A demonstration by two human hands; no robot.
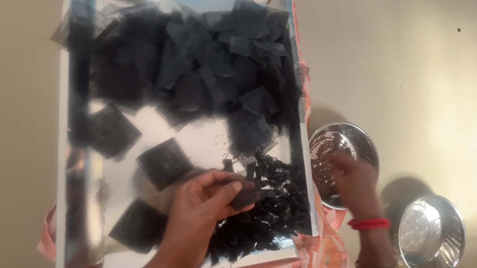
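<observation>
Head view: left hand [199,210] hovering over the near part of a shiny silver tray [69,146], fingers curled and pinching a small black net square [245,197] between thumb and fingertips. Just right of that hand, lying on the tray's near right corner, a heap of small dark tied bundles [274,212]. Spreading across the tray's far half, a loose pile of black net pieces [198,65], with a few single squares lying apart nearer in. Right hand [354,183] dipping into a steel bowl of small brown seeds [329,160] just right of the tray, fingers bunched together over the seeds; whether gripping any, cannot tell. Farther right, sitting on the beige floor [447,89], an empty steel bowl [431,235].
</observation>
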